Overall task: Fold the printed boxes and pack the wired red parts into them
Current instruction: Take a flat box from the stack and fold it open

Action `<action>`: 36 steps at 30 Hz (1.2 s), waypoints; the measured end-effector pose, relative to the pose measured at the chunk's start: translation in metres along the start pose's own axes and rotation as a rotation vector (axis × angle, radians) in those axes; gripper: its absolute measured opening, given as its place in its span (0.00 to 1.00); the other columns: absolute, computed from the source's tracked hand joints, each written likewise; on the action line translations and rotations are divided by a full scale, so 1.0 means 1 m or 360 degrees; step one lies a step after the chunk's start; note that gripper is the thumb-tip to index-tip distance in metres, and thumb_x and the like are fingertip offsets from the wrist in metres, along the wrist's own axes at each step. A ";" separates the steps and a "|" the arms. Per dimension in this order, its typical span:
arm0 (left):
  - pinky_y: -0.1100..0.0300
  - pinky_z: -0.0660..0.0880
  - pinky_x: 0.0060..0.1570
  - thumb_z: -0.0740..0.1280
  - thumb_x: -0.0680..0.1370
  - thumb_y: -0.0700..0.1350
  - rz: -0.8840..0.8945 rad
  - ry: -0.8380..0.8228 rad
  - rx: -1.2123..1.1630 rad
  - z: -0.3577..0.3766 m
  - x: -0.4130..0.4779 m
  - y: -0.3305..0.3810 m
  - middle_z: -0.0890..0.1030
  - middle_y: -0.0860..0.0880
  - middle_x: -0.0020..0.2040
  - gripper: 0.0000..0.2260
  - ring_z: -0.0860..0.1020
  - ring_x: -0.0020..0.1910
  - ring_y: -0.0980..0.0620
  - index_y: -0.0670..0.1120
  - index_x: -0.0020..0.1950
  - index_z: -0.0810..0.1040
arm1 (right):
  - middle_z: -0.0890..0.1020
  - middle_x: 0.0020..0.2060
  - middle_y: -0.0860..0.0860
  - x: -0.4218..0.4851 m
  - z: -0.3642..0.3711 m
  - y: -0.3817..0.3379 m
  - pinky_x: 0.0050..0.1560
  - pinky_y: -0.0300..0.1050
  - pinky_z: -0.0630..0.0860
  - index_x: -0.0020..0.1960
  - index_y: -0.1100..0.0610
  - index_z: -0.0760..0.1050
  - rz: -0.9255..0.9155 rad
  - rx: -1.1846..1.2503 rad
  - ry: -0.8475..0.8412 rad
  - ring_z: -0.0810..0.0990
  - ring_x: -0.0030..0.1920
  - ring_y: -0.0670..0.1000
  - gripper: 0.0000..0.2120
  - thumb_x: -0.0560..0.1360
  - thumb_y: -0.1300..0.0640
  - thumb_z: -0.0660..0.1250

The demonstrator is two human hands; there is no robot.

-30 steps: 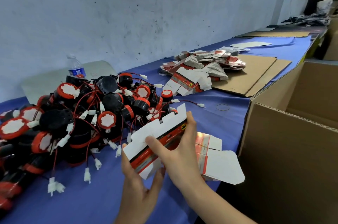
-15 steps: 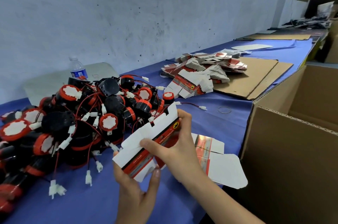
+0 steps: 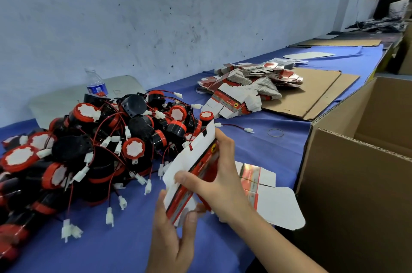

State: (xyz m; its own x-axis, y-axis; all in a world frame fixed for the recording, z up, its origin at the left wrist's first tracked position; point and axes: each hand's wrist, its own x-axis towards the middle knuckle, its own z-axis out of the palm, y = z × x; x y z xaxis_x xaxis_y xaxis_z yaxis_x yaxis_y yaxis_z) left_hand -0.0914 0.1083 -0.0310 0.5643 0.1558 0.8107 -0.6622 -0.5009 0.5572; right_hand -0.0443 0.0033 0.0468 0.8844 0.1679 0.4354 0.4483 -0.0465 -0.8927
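Observation:
A flat printed box (image 3: 189, 161), white with red and black print, is held tilted above the blue table. My left hand (image 3: 171, 234) grips its lower end from below. My right hand (image 3: 220, 174) clasps its upper side, thumb on the white face. A second unfolded box (image 3: 267, 197) lies on the table behind my right hand. A big pile of red-and-black wired parts (image 3: 89, 145) with white plugs covers the table's left. A stack of flat printed boxes (image 3: 247, 85) lies further back.
An open brown carton (image 3: 356, 183) stands at the right, close to my right arm. Cardboard sheets (image 3: 316, 92) lie beyond the box stack. A water bottle (image 3: 95, 85) stands by the wall. A rubber band (image 3: 275, 132) lies on the blue cloth (image 3: 133, 246).
The box in my hands has turned more upright and swung to the right. Both hands shifted their grip along it; the left hand now sits lower under its end.

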 end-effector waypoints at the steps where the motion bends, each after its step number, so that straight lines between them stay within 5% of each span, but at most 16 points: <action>1: 0.71 0.71 0.58 0.55 0.81 0.62 -0.0023 -0.0020 -0.0016 0.000 0.001 -0.001 0.64 0.71 0.70 0.24 0.71 0.65 0.68 0.66 0.76 0.50 | 0.67 0.63 0.41 0.001 -0.002 0.000 0.64 0.50 0.72 0.63 0.29 0.57 0.0024 0.0007 -0.0058 0.70 0.66 0.46 0.39 0.57 0.35 0.74; 4: 0.70 0.73 0.55 0.54 0.82 0.61 -0.0068 -0.0083 -0.0079 -0.003 0.008 0.001 0.67 0.72 0.68 0.21 0.71 0.62 0.70 0.66 0.75 0.55 | 0.72 0.63 0.43 0.004 -0.007 0.002 0.60 0.41 0.75 0.67 0.33 0.58 0.0152 0.0182 -0.0252 0.74 0.62 0.43 0.40 0.60 0.40 0.75; 7: 0.66 0.76 0.53 0.59 0.80 0.62 0.0061 -0.0157 -0.0104 -0.005 0.004 -0.009 0.69 0.69 0.68 0.24 0.73 0.62 0.69 0.64 0.75 0.58 | 0.77 0.51 0.31 0.005 -0.012 0.006 0.47 0.27 0.74 0.69 0.38 0.59 0.0108 0.0262 -0.0338 0.78 0.53 0.36 0.37 0.66 0.51 0.75; 9: 0.54 0.75 0.59 0.72 0.65 0.70 -0.0232 -0.0124 -0.0247 -0.005 -0.005 -0.013 0.77 0.64 0.63 0.30 0.75 0.64 0.56 0.66 0.65 0.72 | 0.76 0.48 0.30 0.005 -0.015 0.006 0.45 0.25 0.73 0.69 0.39 0.61 0.0087 0.0225 -0.0393 0.78 0.52 0.35 0.35 0.67 0.52 0.74; 11: 0.38 0.68 0.64 0.76 0.39 0.74 -0.0861 -0.0029 -0.0611 -0.004 -0.008 -0.008 0.80 0.42 0.62 0.39 0.74 0.60 0.40 0.55 0.43 0.83 | 0.77 0.50 0.31 0.005 -0.020 0.003 0.48 0.25 0.72 0.70 0.41 0.62 0.0045 0.0197 -0.0441 0.78 0.53 0.36 0.35 0.67 0.52 0.73; 12: 0.36 0.71 0.61 0.75 0.36 0.74 -0.1015 0.0003 -0.0650 -0.004 -0.010 -0.010 0.77 0.33 0.61 0.41 0.75 0.57 0.39 0.50 0.40 0.83 | 0.77 0.53 0.33 0.005 -0.022 0.001 0.51 0.27 0.72 0.71 0.42 0.62 0.0030 0.0203 -0.0466 0.77 0.55 0.37 0.34 0.68 0.52 0.71; 14: 0.50 0.81 0.46 0.75 0.48 0.74 -0.0831 0.0040 -0.0429 -0.004 -0.004 -0.006 0.78 0.35 0.57 0.37 0.81 0.51 0.47 0.60 0.52 0.82 | 0.77 0.60 0.39 0.003 -0.027 0.001 0.59 0.36 0.73 0.73 0.44 0.63 0.0011 0.0234 -0.0525 0.76 0.61 0.44 0.33 0.69 0.49 0.67; 16: 0.64 0.79 0.43 0.65 0.65 0.74 -0.0482 -0.0007 0.0019 -0.006 0.006 -0.003 0.77 0.41 0.60 0.34 0.80 0.51 0.54 0.68 0.70 0.64 | 0.76 0.63 0.48 -0.004 -0.025 0.005 0.64 0.51 0.72 0.74 0.45 0.63 -0.0015 0.0210 -0.0648 0.75 0.62 0.53 0.32 0.70 0.47 0.64; 18: 0.58 0.78 0.46 0.55 0.69 0.77 -0.0484 -0.0204 0.0244 -0.007 0.007 -0.006 0.72 0.41 0.68 0.39 0.79 0.58 0.50 0.64 0.76 0.52 | 0.76 0.64 0.52 -0.014 -0.015 0.006 0.64 0.56 0.72 0.74 0.44 0.63 0.0001 0.0218 -0.0758 0.76 0.59 0.55 0.30 0.73 0.47 0.63; 20: 0.47 0.77 0.50 0.51 0.68 0.78 -0.0573 -0.0235 0.0268 -0.007 0.009 -0.006 0.69 0.39 0.71 0.47 0.76 0.62 0.42 0.51 0.79 0.52 | 0.74 0.66 0.44 -0.023 -0.004 0.008 0.65 0.53 0.71 0.75 0.48 0.63 -0.0053 0.0231 -0.0737 0.74 0.64 0.46 0.29 0.76 0.47 0.64; 23: 0.51 0.74 0.49 0.53 0.66 0.79 -0.0508 0.0022 0.0129 -0.008 0.016 0.000 0.72 0.52 0.69 0.43 0.76 0.60 0.50 0.68 0.74 0.36 | 0.71 0.68 0.43 -0.026 0.000 0.009 0.64 0.41 0.70 0.74 0.50 0.64 -0.0129 0.0325 -0.0497 0.71 0.68 0.46 0.32 0.75 0.36 0.61; 25: 0.51 0.69 0.58 0.54 0.68 0.78 -0.0416 0.0100 0.0076 -0.006 0.019 0.006 0.69 0.66 0.69 0.39 0.73 0.64 0.55 0.72 0.72 0.37 | 0.68 0.70 0.43 -0.024 -0.002 0.010 0.69 0.44 0.66 0.73 0.50 0.64 -0.0217 0.0244 -0.0322 0.66 0.71 0.49 0.34 0.75 0.32 0.55; 27: 0.61 0.72 0.59 0.59 0.70 0.74 -0.0457 0.0058 -0.0111 -0.005 0.018 0.006 0.67 0.71 0.68 0.42 0.72 0.64 0.61 0.66 0.76 0.39 | 0.68 0.71 0.43 -0.022 -0.003 0.010 0.70 0.42 0.63 0.72 0.51 0.66 -0.0314 0.0137 -0.0228 0.63 0.73 0.48 0.30 0.77 0.34 0.53; 31: 0.59 0.77 0.49 0.69 0.63 0.73 -0.0648 -0.0082 -0.0400 -0.009 0.013 -0.004 0.79 0.49 0.61 0.57 0.80 0.57 0.51 0.39 0.78 0.52 | 0.76 0.62 0.42 -0.020 -0.007 0.011 0.64 0.44 0.69 0.64 0.51 0.76 -0.0555 -0.0222 -0.0220 0.72 0.65 0.52 0.26 0.77 0.36 0.56; 34: 0.64 0.77 0.50 0.70 0.64 0.71 -0.0598 -0.0008 -0.0350 -0.010 0.014 0.000 0.78 0.58 0.63 0.51 0.79 0.58 0.56 0.54 0.78 0.49 | 0.81 0.53 0.44 -0.017 -0.011 0.013 0.62 0.43 0.70 0.54 0.55 0.83 -0.0631 -0.0422 -0.0230 0.74 0.61 0.50 0.23 0.73 0.37 0.64; 36: 0.64 0.76 0.52 0.71 0.64 0.59 -0.0544 0.0048 -0.0363 -0.010 0.012 0.000 0.76 0.58 0.64 0.44 0.79 0.60 0.51 0.66 0.75 0.51 | 0.82 0.48 0.44 -0.016 -0.014 0.013 0.60 0.41 0.70 0.45 0.57 0.84 -0.0550 -0.0453 -0.0276 0.74 0.60 0.48 0.20 0.72 0.40 0.65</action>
State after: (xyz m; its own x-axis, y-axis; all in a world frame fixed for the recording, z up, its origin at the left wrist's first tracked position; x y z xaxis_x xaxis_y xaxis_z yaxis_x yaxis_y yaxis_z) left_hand -0.0893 0.1187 -0.0197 0.7581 0.3073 0.5752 -0.5334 -0.2151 0.8180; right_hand -0.0506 -0.0134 0.0299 0.6533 0.3819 0.6537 0.7515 -0.2228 -0.6209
